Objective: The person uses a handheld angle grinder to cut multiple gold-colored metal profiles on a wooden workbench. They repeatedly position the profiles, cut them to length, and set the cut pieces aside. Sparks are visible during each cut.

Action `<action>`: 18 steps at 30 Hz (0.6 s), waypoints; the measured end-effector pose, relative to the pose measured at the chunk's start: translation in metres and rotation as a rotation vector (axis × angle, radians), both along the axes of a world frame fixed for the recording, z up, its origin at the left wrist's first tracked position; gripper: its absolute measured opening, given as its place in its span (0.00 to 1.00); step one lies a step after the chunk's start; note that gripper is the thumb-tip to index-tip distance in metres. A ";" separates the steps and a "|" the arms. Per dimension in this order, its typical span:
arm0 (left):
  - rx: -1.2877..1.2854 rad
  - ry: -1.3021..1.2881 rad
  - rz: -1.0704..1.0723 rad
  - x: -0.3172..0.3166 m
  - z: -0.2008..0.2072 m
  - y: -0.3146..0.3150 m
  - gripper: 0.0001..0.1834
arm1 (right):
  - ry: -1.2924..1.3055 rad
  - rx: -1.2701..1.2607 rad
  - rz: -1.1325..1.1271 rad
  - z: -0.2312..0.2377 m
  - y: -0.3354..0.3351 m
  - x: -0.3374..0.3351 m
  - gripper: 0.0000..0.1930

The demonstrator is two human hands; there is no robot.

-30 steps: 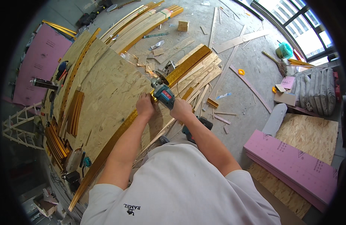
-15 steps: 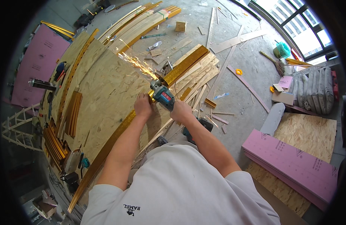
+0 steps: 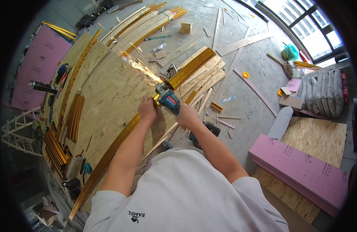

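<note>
My right hand (image 3: 187,116) is wrapped round the body of a teal and black angle grinder (image 3: 169,99). The grinder's head meets a long gold metal channel (image 3: 122,133), and orange sparks (image 3: 145,70) fly from there toward the far left. My left hand (image 3: 148,110) grips the channel just left of the grinder; its fingertips are partly hidden. Beyond the cut, the gold channel's far part (image 3: 194,66) rests on stacked wooden strips (image 3: 209,73). The near part runs down toward the lower left, beside my left forearm. The disc itself is mostly hidden by the grinder head.
A large chipboard sheet (image 3: 105,89) lies left of my hands. Long gold and wooden profiles (image 3: 155,23) are stacked at the far left. Wood offcuts (image 3: 244,44) litter the concrete floor. Pink foam boards (image 3: 298,166) lie at the right, near grey sacks (image 3: 319,94) and a broom (image 3: 283,65).
The spray of sparks has shifted shape and now scatters a little farther. Both hands, the grinder and the gold channel stay almost in place.
</note>
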State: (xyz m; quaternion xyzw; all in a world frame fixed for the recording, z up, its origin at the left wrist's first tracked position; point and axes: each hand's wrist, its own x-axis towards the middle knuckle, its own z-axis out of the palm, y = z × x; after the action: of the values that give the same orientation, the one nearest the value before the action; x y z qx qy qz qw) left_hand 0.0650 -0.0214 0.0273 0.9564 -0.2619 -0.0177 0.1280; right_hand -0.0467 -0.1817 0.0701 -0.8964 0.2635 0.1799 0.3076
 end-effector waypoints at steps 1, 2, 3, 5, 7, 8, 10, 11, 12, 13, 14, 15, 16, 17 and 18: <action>0.004 0.015 0.007 0.001 -0.001 0.000 0.24 | -0.003 -0.001 -0.001 0.000 0.000 -0.001 0.15; 0.009 0.031 0.013 0.001 0.000 0.000 0.24 | -0.006 -0.002 -0.002 0.000 0.000 -0.001 0.15; 0.013 0.046 0.019 0.001 0.000 0.000 0.25 | -0.007 -0.001 -0.004 -0.001 -0.001 -0.002 0.15; 0.006 0.044 0.011 0.001 -0.002 0.000 0.25 | -0.010 0.000 -0.008 -0.003 -0.001 -0.002 0.15; 0.002 0.046 0.009 0.002 -0.003 0.001 0.26 | -0.019 -0.009 0.001 -0.003 -0.001 -0.003 0.14; 0.001 0.051 0.011 0.002 -0.003 0.001 0.26 | -0.021 -0.014 0.006 -0.003 -0.001 -0.003 0.14; 0.007 0.056 0.015 0.002 -0.003 0.001 0.25 | -0.032 -0.010 -0.007 -0.001 -0.001 -0.005 0.14; 0.012 0.057 0.016 0.001 0.000 0.000 0.23 | -0.037 -0.010 -0.015 0.000 -0.001 -0.006 0.13; 0.017 0.057 0.016 0.000 0.002 -0.001 0.22 | -0.038 -0.013 -0.013 0.000 -0.001 -0.007 0.13; 0.019 0.062 0.014 0.000 0.003 -0.002 0.22 | -0.039 -0.015 -0.012 -0.001 -0.001 -0.008 0.13; 0.023 0.065 0.013 0.000 0.004 -0.001 0.22 | -0.041 -0.016 -0.009 0.000 -0.001 -0.008 0.13; 0.026 0.068 0.012 0.000 0.005 -0.001 0.22 | -0.019 -0.018 0.000 0.001 -0.001 -0.008 0.13; 0.025 0.065 0.008 0.000 0.005 -0.001 0.23 | 0.003 -0.020 0.010 0.002 -0.002 -0.007 0.14; 0.024 0.063 0.003 0.000 0.005 -0.001 0.23 | 0.024 -0.023 0.020 0.003 -0.002 -0.007 0.14; 0.023 0.061 -0.001 0.000 0.005 -0.001 0.23 | 0.028 -0.020 0.024 0.004 -0.002 -0.007 0.14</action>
State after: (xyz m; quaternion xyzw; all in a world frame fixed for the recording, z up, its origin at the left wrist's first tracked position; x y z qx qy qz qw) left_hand 0.0647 -0.0220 0.0321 0.9567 -0.2581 -0.0497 0.1248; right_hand -0.0540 -0.1838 0.0739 -0.8999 0.2589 0.1935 0.2927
